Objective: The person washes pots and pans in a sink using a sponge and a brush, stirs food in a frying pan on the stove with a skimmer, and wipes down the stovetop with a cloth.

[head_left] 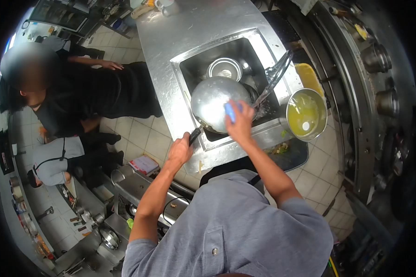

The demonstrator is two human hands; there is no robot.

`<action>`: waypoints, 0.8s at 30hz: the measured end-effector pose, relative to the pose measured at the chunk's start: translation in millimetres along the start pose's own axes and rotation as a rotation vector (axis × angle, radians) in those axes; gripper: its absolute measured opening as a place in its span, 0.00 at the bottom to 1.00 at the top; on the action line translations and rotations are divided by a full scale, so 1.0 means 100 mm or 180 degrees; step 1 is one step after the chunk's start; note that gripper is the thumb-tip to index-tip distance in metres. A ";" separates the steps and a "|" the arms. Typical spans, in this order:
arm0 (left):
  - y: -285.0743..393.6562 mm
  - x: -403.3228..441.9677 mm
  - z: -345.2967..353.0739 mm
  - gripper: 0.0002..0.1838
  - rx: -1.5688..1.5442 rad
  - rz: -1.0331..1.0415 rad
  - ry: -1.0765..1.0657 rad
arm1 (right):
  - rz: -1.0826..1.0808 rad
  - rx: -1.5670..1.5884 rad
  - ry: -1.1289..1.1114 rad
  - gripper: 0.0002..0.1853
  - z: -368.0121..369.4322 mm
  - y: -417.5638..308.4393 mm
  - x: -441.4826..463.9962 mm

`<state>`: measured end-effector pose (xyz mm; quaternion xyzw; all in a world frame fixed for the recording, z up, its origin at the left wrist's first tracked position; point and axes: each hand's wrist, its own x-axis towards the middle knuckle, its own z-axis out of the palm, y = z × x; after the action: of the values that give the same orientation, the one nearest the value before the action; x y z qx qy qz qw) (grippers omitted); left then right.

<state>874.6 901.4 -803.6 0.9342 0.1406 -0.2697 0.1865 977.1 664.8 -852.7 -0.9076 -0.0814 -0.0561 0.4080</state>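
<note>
My left hand is closed around the black handle of a frying pan. The pan is held over the sink with its silvery round underside facing up. On that underside my right hand presses a blue sponge, fingers wrapped over it. Behind the pan, a round metal bowl sits in the basin. A faucet reaches over the sink from the right, partly hidden at its lower end by the pan and other dark items.
A metal pot with yellow-green liquid stands at the counter's right edge, before a yellow container. A white mug is on the far counter. One person in black stands close on the left; another in grey is farther away.
</note>
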 end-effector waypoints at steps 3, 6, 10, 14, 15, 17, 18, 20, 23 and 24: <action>-0.12 -0.11 -0.01 0.19 0.0109 -0.0163 -0.0093 | -0.1425 0.0432 -0.0455 0.30 0.44 -0.41 0.36; -0.31 -0.12 0.12 0.19 0.0179 -0.0311 -0.0022 | -0.1169 0.0116 -0.0799 0.17 1.10 -0.33 0.99; -0.27 -0.13 0.15 0.22 -0.0255 -0.0664 0.0065 | 0.1319 0.0133 -0.0899 0.20 0.95 0.44 1.45; -0.37 -0.06 0.19 0.27 -0.0245 -0.0378 -0.0010 | 0.1858 -0.0103 -0.0373 0.25 1.03 1.06 0.58; -0.35 -0.09 0.18 0.27 -0.0238 -0.0347 -0.0033 | 0.1955 -0.0106 -0.0249 0.26 0.98 0.97 0.35; -0.28 -0.11 0.13 0.30 -0.0195 -0.0158 0.0100 | 0.1980 0.0267 -0.0398 0.31 0.66 0.45 0.15; -0.19 -0.16 0.04 0.34 -0.0147 -0.0170 0.0075 | 0.1647 0.0027 -0.0328 0.31 0.68 0.45 0.04; -0.22 -0.20 0.10 0.36 -0.0120 0.0106 0.0269 | 0.1583 0.0205 -0.0911 0.27 0.08 0.18 0.15; -0.31 -0.18 0.21 0.44 -0.0161 0.0185 0.0350 | 0.1121 0.0042 -0.1161 0.23 -0.50 0.12 0.17; -0.22 -0.21 0.17 0.46 0.0190 0.0240 0.0607 | 0.0929 -0.0017 -0.1199 0.22 -0.69 0.11 0.16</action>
<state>841.8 910.7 -810.8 0.9654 0.1144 -0.1764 0.1543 993.1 607.1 -812.6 -0.9053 -0.0238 0.1736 0.3870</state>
